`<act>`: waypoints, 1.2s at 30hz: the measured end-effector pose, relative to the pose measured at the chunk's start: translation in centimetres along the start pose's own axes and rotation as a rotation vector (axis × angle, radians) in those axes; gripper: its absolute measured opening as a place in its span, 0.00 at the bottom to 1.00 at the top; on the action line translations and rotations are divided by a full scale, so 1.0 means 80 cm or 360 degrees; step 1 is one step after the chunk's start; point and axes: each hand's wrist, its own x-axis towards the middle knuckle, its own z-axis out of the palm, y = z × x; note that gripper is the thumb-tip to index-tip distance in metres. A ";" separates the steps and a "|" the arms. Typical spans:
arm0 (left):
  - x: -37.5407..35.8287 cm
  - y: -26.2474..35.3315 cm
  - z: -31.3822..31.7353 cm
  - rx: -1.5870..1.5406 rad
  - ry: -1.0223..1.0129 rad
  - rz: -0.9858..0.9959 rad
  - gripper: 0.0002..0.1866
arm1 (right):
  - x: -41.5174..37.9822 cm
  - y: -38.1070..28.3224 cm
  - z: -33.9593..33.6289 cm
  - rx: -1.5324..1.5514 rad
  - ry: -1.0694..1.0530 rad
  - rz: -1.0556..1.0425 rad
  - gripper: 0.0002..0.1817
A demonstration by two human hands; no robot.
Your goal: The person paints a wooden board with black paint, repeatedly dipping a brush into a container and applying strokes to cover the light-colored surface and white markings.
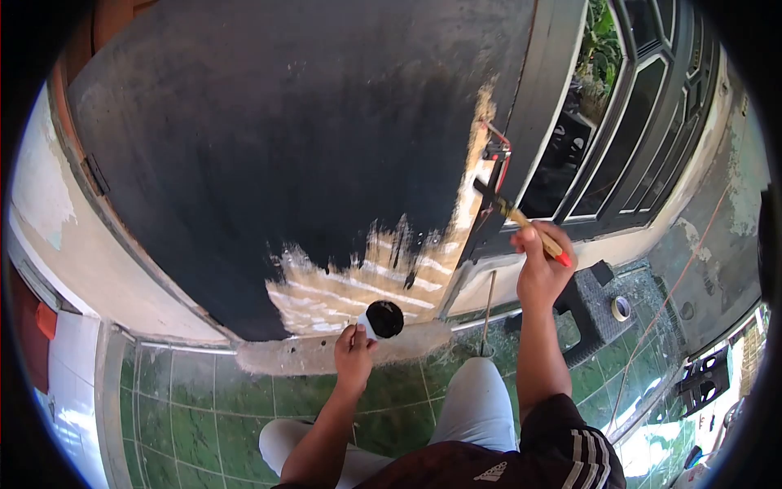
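My right hand [544, 259] is closed round the wooden handle of a paintbrush [515, 213]; its dark bristles are at the right edge of a large door panel [309, 147], below the lock. The handle has a red end. Lower down, my left hand [355, 352] grips a white cup of black paint [383, 319], tilted so that its dark inside shows. Most of the panel is black. Its lower right part and a strip along the right edge are bare tan wood with white streaks.
Barred windows [619, 147] stand to the right of the door. A dark textured mat [599, 318] with a roll of tape [621, 308] on it lies on the green tiled floor [391, 397]. A thin stick [489, 314] leans near the wall. A black crate [703, 381] is farther right.
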 end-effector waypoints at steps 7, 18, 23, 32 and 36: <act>0.010 -0.016 -0.016 0.0016 -0.0021 -0.0043 0.14 | 0.111 -0.023 0.043 -0.0313 0.0008 -0.0565 0.13; 0.009 -0.013 -0.011 -0.0004 -0.0041 -0.0064 0.14 | 0.186 0.030 0.065 0.0042 0.0101 -0.0235 0.15; 0.008 -0.002 -0.008 0.0018 -0.0019 -0.0079 0.14 | 0.179 0.019 0.064 -0.0386 0.0128 -0.0943 0.12; 0.011 -0.018 -0.018 0.0050 -0.0011 -0.0055 0.13 | 0.165 -0.003 0.068 -0.0881 -0.0134 -0.1587 0.08; 0.008 -0.022 -0.021 0.0078 -0.0027 -0.0063 0.13 | 0.173 0.005 0.075 -0.1018 -0.0408 -0.1534 0.10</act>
